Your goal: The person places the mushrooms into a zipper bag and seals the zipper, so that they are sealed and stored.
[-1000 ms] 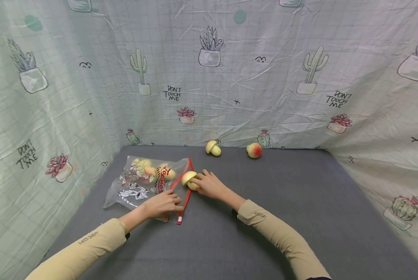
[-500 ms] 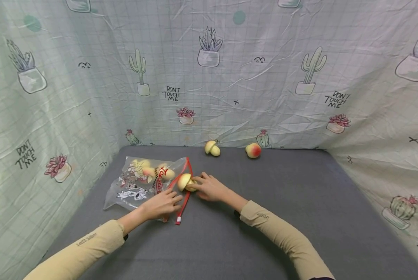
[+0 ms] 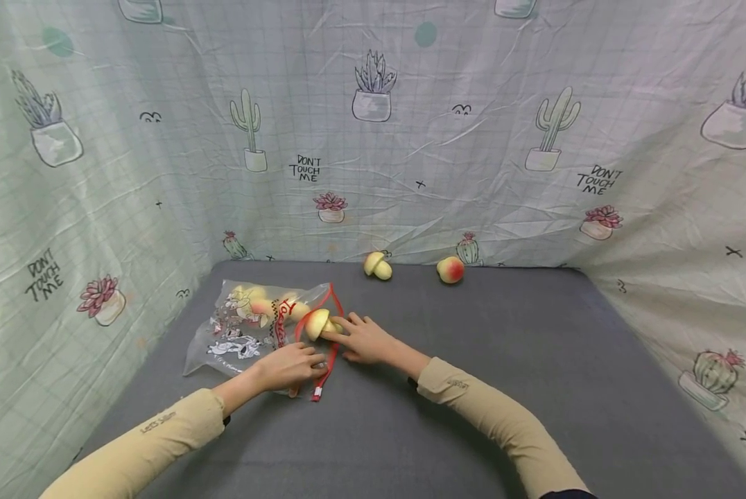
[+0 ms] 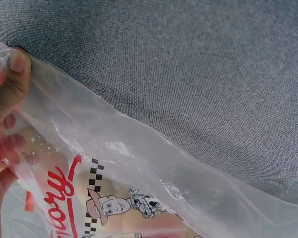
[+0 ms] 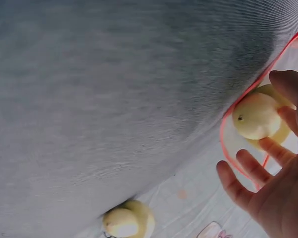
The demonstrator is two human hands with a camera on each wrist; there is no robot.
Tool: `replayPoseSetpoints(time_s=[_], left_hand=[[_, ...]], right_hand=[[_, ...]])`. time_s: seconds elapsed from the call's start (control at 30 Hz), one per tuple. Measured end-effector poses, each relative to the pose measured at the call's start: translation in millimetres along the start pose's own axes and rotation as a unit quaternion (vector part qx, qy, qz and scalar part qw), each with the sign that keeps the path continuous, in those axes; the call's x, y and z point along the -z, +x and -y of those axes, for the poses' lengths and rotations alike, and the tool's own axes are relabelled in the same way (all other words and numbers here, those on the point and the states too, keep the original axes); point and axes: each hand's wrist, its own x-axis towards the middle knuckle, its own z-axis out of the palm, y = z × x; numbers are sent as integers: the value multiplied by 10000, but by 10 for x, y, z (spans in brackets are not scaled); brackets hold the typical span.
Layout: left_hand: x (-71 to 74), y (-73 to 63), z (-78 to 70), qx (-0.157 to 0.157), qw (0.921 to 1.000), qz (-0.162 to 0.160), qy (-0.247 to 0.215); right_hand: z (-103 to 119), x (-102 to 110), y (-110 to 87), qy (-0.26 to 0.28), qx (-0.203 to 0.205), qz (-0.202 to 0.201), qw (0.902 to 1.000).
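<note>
A clear plastic zip bag (image 3: pixel 204 353) with a red zip edge and cartoon print lies at the left of the grey table. Several yellow mushroom-shaped pieces show through it. My left hand (image 3: pixel 288 366) pinches the bag's near edge by its mouth; in the left wrist view the thumb (image 4: pixel 18 62) lies outside, with fingers behind the film. A yellow toy mushroom (image 3: pixel 318 324) with a reddish cap lies in the bag's mouth. With fingers spread and fairly straight, my right hand (image 3: pixel 367 339) touches its stem end. The right wrist view shows this mushroom (image 5: pixel 258 116) inside the red edge.
Towards the back of the table (image 3: pixel 504 360) lie another toy mushroom (image 3: pixel 378 265) and a yellow piece with a red top (image 3: pixel 450 269). Behind them hangs a patterned cloth (image 3: pixel 423 138), which also closes off both sides.
The toy mushroom has moved left, from the bag's red edge into its mouth. My right hand followed, its fingers opening out from a grip to a push. The left hand stays put.
</note>
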Motion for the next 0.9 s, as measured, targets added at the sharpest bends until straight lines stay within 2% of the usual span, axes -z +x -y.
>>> replayPoseSetpoints(time_s=[0.33, 0.5, 0.63, 0.8, 0.9], left_hand=[[-9, -21, -6, 44, 9998, 93, 170], [-13, -24, 1, 81, 9999, 121, 66], [-17, -33, 8, 96, 9997, 214, 10], [-18, -37, 11, 86, 9999, 94, 82], [-22, -36, 11, 81, 9999, 57, 129]], right_hand=[[91, 1, 155, -239, -415, 299, 9984], [105, 2, 218, -383, -601, 515, 9961], [102, -10, 265, -403, -667, 436, 9960], [92, -28, 324, -398, -678, 233, 9966], [81, -38, 348, -343, -689, 252, 9967]])
